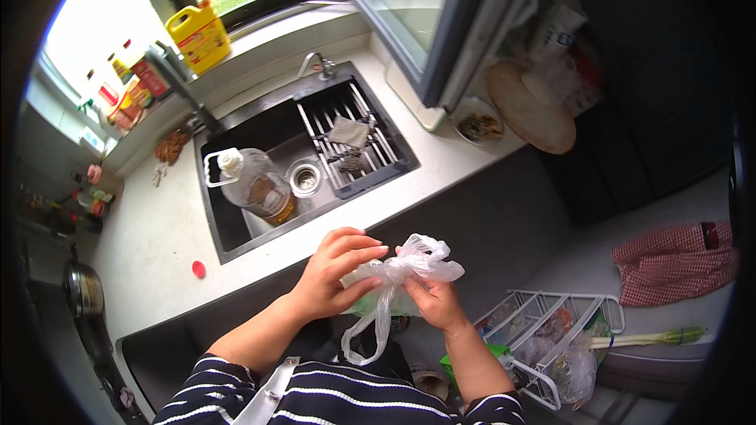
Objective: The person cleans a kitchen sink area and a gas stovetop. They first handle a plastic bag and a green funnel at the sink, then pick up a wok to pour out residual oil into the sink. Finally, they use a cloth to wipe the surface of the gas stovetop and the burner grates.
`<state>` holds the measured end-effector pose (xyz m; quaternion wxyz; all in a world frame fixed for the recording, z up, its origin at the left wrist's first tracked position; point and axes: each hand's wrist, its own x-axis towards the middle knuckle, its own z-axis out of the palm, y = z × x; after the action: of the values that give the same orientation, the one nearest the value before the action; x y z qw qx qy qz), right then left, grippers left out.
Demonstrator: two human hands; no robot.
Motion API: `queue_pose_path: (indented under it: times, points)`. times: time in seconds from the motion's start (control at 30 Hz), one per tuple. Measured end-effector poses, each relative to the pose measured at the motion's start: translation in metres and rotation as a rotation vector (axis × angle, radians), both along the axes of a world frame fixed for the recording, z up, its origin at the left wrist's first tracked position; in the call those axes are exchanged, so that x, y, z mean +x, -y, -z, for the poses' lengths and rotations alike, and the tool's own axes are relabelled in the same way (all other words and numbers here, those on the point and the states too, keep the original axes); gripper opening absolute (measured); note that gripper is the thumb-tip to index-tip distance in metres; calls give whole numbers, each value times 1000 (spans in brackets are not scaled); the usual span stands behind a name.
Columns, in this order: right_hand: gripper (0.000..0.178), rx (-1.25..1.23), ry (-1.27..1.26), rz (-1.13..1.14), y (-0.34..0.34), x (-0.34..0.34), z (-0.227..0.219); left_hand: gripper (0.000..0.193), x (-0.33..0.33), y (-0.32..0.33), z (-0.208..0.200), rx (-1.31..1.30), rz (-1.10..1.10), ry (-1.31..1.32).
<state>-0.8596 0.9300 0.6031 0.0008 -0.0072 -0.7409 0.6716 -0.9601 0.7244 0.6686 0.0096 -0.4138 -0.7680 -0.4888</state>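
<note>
In front of my body, just off the counter's front edge, is a thin whitish plastic bag [394,269] with a bunched, knotted top. One of its handle loops hangs down, and something pale green shows beneath the knot. My left hand [324,274] has its fingers and thumb curved round the bag's left side. On the other side my right hand [438,304] pinches the bunched plastic by the knot, some of its fingers hidden behind the bag.
Ahead, a dark sink [216,224] holds a large clear jug [256,182] with some amber liquid and a draining rack [346,130]. A red cap [198,269] lies on the counter [150,267]. An open window [417,24] juts over the counter. At lower right stands a white wire rack [543,330] with bagged goods.
</note>
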Motion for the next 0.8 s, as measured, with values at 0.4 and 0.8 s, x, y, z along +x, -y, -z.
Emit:
queue_pose_path:
  times: [0.4,0.8]
  points:
    - [25,135,-46,-59,182,-63,-52,26,-13,191,14,-99,-170,190]
    - [20,881,-735,-245,223,-102,-89,15,-6,214,11,-208,-482,-293]
